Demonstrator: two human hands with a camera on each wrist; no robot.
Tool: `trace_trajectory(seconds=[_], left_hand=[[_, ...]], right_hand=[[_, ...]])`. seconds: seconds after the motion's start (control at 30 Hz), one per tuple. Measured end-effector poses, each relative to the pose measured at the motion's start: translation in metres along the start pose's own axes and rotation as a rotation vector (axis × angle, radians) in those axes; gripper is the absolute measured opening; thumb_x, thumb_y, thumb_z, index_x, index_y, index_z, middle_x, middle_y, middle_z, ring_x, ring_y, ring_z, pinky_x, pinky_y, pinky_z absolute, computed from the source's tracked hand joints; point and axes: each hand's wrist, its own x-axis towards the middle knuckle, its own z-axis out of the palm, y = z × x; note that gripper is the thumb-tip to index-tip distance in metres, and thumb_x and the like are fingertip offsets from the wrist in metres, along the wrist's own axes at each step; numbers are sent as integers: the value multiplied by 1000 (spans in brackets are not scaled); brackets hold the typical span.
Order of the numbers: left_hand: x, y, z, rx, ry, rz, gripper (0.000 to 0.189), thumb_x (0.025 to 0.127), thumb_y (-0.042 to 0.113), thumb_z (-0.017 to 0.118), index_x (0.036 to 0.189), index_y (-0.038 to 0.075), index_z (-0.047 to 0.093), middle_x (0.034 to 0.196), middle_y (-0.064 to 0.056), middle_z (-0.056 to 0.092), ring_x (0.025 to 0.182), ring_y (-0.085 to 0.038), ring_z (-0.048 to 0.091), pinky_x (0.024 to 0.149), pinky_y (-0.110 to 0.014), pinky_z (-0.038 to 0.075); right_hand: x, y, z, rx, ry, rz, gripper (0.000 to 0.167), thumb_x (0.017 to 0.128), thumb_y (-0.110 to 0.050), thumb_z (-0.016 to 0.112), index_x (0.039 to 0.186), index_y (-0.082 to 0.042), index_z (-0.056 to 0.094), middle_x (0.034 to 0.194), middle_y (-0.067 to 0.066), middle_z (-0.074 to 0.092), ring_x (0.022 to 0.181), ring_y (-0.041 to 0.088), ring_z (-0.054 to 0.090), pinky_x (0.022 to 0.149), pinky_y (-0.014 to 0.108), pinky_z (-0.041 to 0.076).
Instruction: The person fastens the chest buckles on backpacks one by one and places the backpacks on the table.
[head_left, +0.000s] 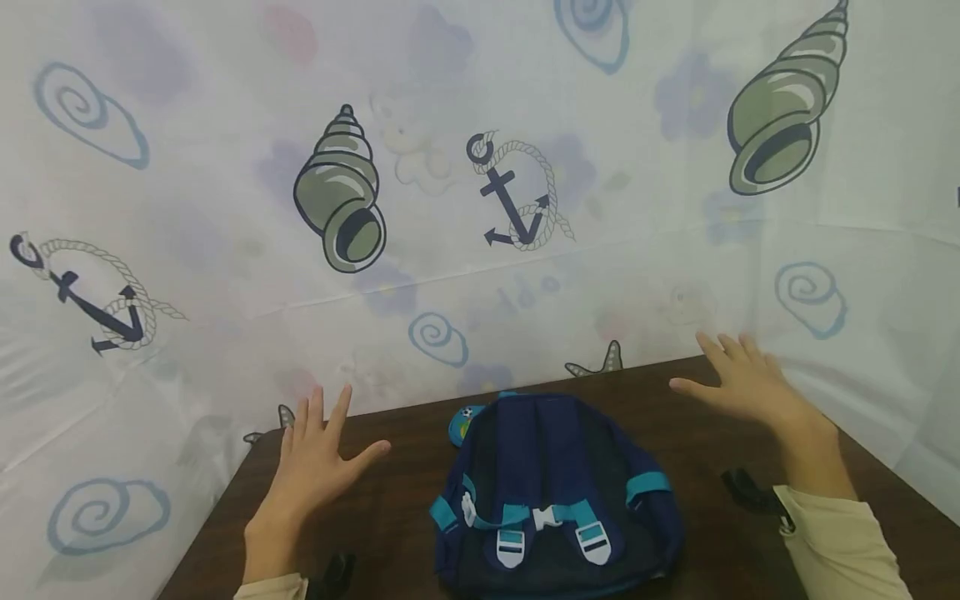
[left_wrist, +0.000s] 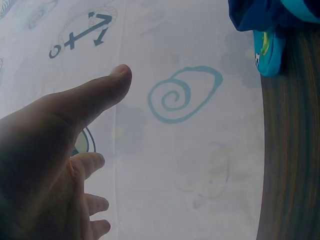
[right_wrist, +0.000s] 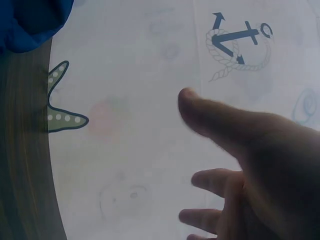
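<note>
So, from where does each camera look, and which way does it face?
Head: on the person's head, facing forward and down at the backpack on the table; shows left hand, right hand and both sleeves.
Left wrist: at the left wrist, facing past the open palm toward the curtain.
Right wrist: at the right wrist, facing past the palm toward the curtain.
Shared: all three views show backpack, table edge and curtain.
</note>
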Motion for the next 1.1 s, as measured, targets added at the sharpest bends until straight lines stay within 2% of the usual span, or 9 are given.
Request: trace_trajectory(seconds=[0.17, 0.3, 0.43, 0.5, 0.57, 0.67, 0.83, 0.93, 1.1], left_hand=[[0, -3, -1, -16, -31, -26, 104, 89, 72, 53, 161, 19, 2, 163, -28, -13, 148, -52, -13, 110, -76, -2], [1, 0, -3, -26, -41, -6, 97, 92, 69, 50, 161, 14, 10, 163, -31, -6, 148, -55, -6, 110, -77, 3], [1, 12, -1, -81, -113, 68, 78, 98, 61, 48, 151, 5, 38, 152, -32, 35, 139, -54, 33, 106, -72, 30], [0, 20, 4, -139, -200, 98, 64, 99, 57, 51, 138, 6, 53, 134, -23, 58, 122, -44, 56, 98, -63, 45], [-1, 30, 12, -199, -293, 122, 50, 99, 52, 54, 124, 9, 63, 113, -11, 69, 101, -29, 66, 87, -50, 53], [-3, 48, 28, -249, -403, 155, 39, 98, 49, 57, 104, 12, 69, 86, 2, 66, 78, -15, 61, 69, -37, 52], [-5, 75, 52, -282, -516, 215, 52, 98, 52, 55, 75, 7, 65, 59, 6, 42, 53, -10, 38, 49, -26, 32], [-6, 82, 59, -288, -529, 227, 55, 98, 51, 56, 64, 8, 58, 54, 8, 34, 49, -9, 29, 46, -25, 25], [-7, 84, 64, -280, -527, 231, 49, 95, 48, 61, 63, 12, 57, 54, 8, 33, 49, -9, 28, 46, -25, 25]], right_hand=[[-3, -4, 0, 5, -18, 0, 97, 95, -63, 51, 153, 7, 20, 152, 45, 14, 140, 67, 3, 106, 80, 8], [-7, -13, -1, 25, 8, -75, 89, 96, -57, 54, 152, 7, 26, 151, 42, 24, 139, 64, 16, 105, 78, 19], [-9, -27, 0, 102, -17, -180, 75, 99, -47, 57, 146, 8, 38, 145, 36, 41, 134, 56, 35, 104, 69, 33], [-8, -36, 4, 137, -63, -214, 67, 100, -45, 57, 141, 7, 46, 141, 32, 50, 131, 51, 45, 103, 65, 39], [-7, -45, 10, 166, -109, -243, 61, 99, -44, 57, 136, 4, 52, 136, 26, 57, 126, 46, 53, 101, 60, 44], [-5, -60, 20, 195, -172, -261, 52, 98, -44, 60, 130, -2, 59, 129, 17, 65, 119, 37, 61, 97, 56, 49], [0, -80, 39, 228, -252, -312, 42, 95, -39, 66, 123, -8, 65, 123, 10, 68, 114, 33, 64, 95, 52, 52], [1, -87, 47, 228, -280, -336, 39, 93, -37, 69, 121, -9, 66, 122, 9, 68, 114, 33, 63, 95, 52, 52], [1, -92, 56, 207, -283, -331, 40, 91, -34, 72, 120, -8, 67, 120, 8, 69, 114, 31, 64, 96, 52, 51]])
